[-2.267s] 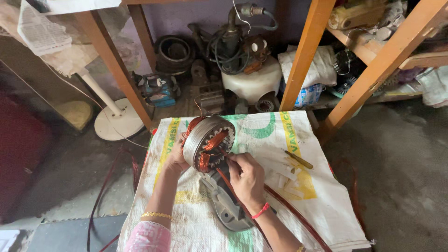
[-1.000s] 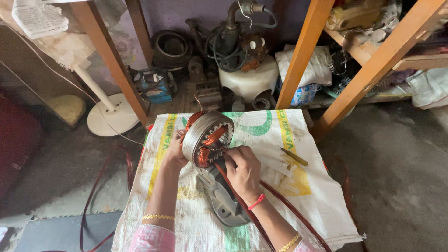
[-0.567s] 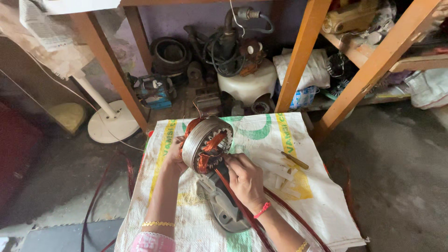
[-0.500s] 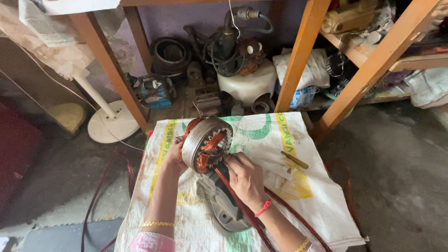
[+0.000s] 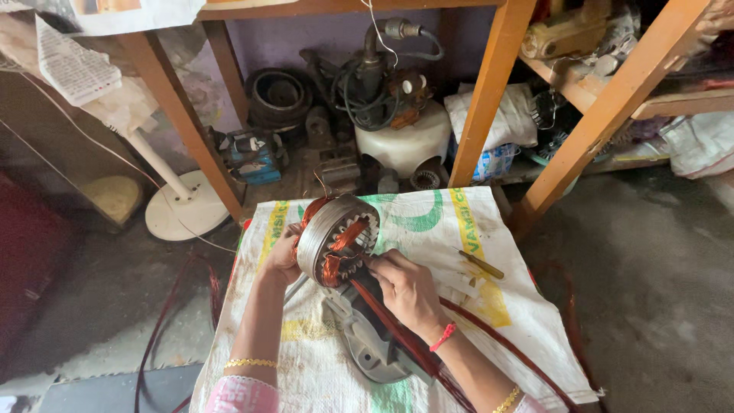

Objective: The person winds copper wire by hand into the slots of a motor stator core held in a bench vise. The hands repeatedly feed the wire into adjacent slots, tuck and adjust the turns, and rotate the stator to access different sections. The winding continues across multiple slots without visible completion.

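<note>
Stator (image 5: 336, 239) barely shifted, upright between gripping left hand (image 5: 281, 252) and right hand (image 5: 409, 291) pinching copper wire (image 5: 397, 336).

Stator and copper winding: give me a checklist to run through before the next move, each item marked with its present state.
1. Left hand steadies the stator from its outer side: ok.
2. Right hand fingertips at the copper winding inside the core: ok.
3. Stator tilted, open face toward the camera: ok.
4. Red wire bundle runs under the right wrist without visible tangles: cannot tell.
5. Grey motor housing lies on the woven sack under the stator: ok.
6. Yellow-handled tool lies apart on the sack: ok.
</note>
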